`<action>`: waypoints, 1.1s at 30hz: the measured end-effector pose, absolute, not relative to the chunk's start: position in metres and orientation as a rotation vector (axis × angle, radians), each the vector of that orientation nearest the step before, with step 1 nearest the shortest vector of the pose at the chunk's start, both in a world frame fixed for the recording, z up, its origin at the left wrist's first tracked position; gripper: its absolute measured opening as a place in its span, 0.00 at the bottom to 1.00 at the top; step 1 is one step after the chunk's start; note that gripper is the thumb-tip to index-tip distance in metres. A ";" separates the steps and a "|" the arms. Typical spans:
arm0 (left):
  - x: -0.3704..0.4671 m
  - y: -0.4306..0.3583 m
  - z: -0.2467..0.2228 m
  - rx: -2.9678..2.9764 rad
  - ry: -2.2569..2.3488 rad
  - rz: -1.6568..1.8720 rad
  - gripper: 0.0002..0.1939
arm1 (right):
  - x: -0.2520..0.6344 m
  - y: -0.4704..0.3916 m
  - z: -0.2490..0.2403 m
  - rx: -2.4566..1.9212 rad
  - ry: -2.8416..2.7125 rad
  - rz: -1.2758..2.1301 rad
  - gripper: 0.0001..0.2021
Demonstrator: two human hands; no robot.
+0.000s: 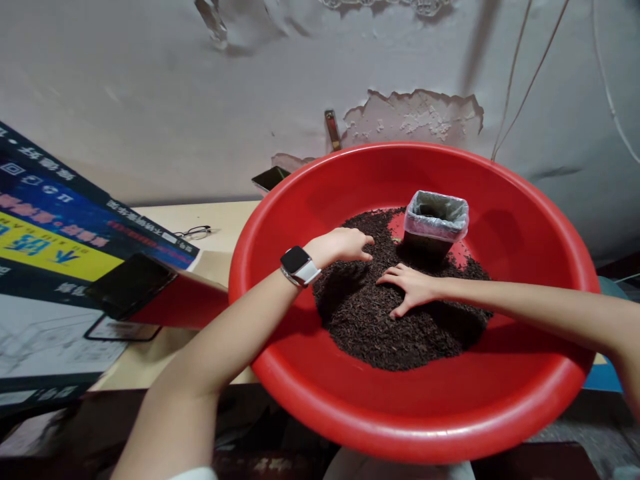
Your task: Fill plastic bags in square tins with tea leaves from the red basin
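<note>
Dark, loose bits that look like dried tea leaves (395, 340) lie heaped in a wide red plastic basin (410, 427). My left hand (347, 245), with a watch on the wrist, is at the heap's left upper side; its fingers curve loosely, the thumb apart, and nothing shows in them. Over the middle of the heap my right hand (414, 287) is palm down, fingers spread, touching or just above the leaves. Behind it, a small square container (435, 220) lined with a clear plastic bag stands upright in the basin. Its lower part is dark.
A printed box (60, 220) stands on the pale table at left, with a dark phone-like device (130, 287) on a red box beside it. Eyeglasses (197, 231) lie farther back. A peeling wall (280, 80) rises behind the basin, with hanging cords (533, 77) at right.
</note>
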State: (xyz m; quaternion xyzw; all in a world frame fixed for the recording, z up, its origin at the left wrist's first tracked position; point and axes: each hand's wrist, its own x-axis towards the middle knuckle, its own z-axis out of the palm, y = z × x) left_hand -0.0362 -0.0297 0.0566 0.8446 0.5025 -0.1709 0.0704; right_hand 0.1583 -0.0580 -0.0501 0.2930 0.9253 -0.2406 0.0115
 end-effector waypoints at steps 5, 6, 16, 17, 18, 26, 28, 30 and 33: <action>-0.037 -0.030 0.053 2.553 1.481 -0.535 0.24 | 0.161 -0.059 -0.056 0.983 2.800 -0.842 0.54; -0.036 -0.030 0.053 2.557 1.476 -0.538 0.24 | 0.161 -0.059 -0.059 0.976 2.806 -0.845 0.53; -0.037 -0.028 0.048 2.539 1.452 -0.557 0.24 | 0.160 -0.057 -0.065 0.856 2.967 -0.648 0.40; -0.038 -0.028 0.047 2.533 1.457 -0.549 0.24 | 0.160 -0.056 -0.065 0.845 2.974 -0.633 0.39; -0.038 -0.027 0.047 2.527 1.463 -0.549 0.24 | 0.160 -0.056 -0.065 0.835 2.982 -0.618 0.38; -0.036 -0.028 0.046 2.540 1.436 -0.647 0.26 | 0.159 -0.050 -0.053 0.911 2.929 -0.498 0.25; -0.036 -0.028 0.047 2.533 1.428 -0.670 0.27 | 0.158 -0.050 -0.048 0.896 2.895 -0.460 0.24; -0.036 -0.027 0.048 2.524 1.427 -0.697 0.27 | 0.158 -0.051 -0.042 0.883 2.865 -0.412 0.24; -0.037 -0.026 0.047 2.539 1.421 -0.713 0.28 | 0.155 -0.052 -0.031 0.892 2.845 -0.378 0.23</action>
